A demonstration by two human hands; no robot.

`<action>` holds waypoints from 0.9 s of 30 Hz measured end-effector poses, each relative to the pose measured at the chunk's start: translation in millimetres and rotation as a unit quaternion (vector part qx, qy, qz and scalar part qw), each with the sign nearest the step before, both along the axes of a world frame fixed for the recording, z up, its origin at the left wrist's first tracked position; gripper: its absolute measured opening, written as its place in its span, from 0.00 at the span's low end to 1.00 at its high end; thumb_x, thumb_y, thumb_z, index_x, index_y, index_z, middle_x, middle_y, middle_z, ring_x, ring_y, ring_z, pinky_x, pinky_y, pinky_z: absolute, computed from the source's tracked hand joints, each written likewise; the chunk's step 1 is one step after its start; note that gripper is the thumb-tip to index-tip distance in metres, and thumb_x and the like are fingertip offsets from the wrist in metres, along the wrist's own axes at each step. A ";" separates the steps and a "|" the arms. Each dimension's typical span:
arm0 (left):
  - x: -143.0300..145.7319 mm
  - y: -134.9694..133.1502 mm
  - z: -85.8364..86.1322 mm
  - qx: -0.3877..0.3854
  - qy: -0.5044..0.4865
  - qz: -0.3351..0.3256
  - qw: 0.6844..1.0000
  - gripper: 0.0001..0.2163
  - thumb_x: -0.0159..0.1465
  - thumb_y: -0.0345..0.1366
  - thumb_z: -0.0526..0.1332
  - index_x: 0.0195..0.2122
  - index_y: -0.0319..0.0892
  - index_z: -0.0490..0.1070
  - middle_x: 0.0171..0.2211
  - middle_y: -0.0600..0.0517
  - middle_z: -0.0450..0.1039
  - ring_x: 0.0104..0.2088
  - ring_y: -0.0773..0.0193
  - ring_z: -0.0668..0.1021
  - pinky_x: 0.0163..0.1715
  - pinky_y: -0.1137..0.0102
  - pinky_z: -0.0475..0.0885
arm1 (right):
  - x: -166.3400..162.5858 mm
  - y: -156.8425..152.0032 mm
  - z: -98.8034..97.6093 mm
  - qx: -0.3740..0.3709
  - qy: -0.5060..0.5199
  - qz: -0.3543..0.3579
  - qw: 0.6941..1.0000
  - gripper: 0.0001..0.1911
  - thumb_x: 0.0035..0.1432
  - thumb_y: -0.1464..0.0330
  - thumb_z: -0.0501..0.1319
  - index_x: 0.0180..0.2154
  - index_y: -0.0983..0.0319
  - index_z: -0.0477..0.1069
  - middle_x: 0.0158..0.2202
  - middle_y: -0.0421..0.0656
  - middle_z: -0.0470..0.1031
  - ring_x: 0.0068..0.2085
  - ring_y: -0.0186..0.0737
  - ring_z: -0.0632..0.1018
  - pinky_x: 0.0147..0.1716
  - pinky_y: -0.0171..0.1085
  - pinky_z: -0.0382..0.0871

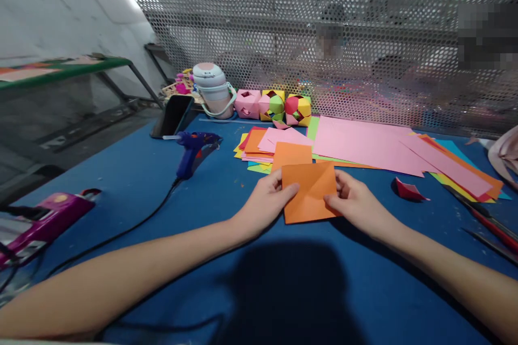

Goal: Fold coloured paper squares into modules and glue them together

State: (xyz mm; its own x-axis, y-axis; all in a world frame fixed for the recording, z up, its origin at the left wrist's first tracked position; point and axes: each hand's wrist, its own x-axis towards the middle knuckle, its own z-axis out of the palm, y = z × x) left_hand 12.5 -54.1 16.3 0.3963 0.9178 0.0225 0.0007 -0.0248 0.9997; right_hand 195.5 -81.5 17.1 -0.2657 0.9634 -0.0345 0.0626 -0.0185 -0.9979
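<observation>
A creased square of orange paper (pixel 309 199) is held up over the blue table in both hands. My left hand (pixel 269 197) pinches its left edge, thumb on the front face and fingers behind. On the opposite edge, my right hand (pixel 356 199) grips it the same way. Fold lines cross the paper's face. Just behind it lies another orange sheet (pixel 293 153), partly covered by the held one. A pile of coloured paper squares (pixel 254 143) sits to its left, in pink, red, yellow, green and blue.
A blue glue gun (pixel 190 153) and a purple power strip (pixel 60 218) lie on the left. Behind stand a phone (pixel 172 116), a bottle (pixel 214 91) and folded paper cubes (pixel 273 106). Large pink sheets (pixel 364 143) and scissors (pixel 491 221) are on the right, before a perforated metal screen (pixel 243 11).
</observation>
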 end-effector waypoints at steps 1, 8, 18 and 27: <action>0.1 1.4 0.9 -0.003 0.012 0.017 1.000 0.09 0.56 0.35 0.57 0.37 0.38 0.66 0.33 0.52 0.72 0.32 0.65 0.74 0.34 0.71 0.70 | 4.1 2.2 1.8 -0.002 -0.021 0.008 1.000 0.24 0.48 0.78 0.54 0.48 0.57 0.62 0.48 0.43 0.71 0.46 0.40 0.75 0.45 0.41 0.70; -2.7 9.7 -8.4 0.114 0.179 -0.033 0.977 0.04 0.54 0.27 0.55 0.30 0.39 0.67 0.27 0.55 0.68 0.27 0.69 0.70 0.27 0.75 0.64 | 23.6 16.3 1.9 0.049 -0.188 0.044 0.980 0.27 0.45 0.79 0.54 0.49 0.58 0.64 0.49 0.42 0.71 0.48 0.41 0.73 0.46 0.41 0.68; -10.5 16.7 -8.2 0.230 0.295 -0.066 0.925 0.06 0.53 0.24 0.53 0.28 0.40 0.66 0.25 0.55 0.68 0.26 0.69 0.69 0.25 0.75 0.62 | 21.5 3.3 -10.7 0.234 -0.380 0.013 0.895 0.08 0.53 0.74 0.55 0.37 0.62 0.65 0.32 0.42 0.71 0.32 0.37 0.72 0.31 0.36 0.65; -15.2 23.3 -7.1 0.238 0.303 -0.110 0.916 0.06 0.55 0.24 0.53 0.30 0.39 0.66 0.24 0.56 0.66 0.26 0.70 0.68 0.26 0.76 0.62 | 22.9 0.1 -22.0 0.440 -0.386 0.094 0.805 0.09 0.59 0.78 0.49 0.38 0.64 0.65 0.36 0.48 0.72 0.38 0.40 0.70 0.35 0.40 0.63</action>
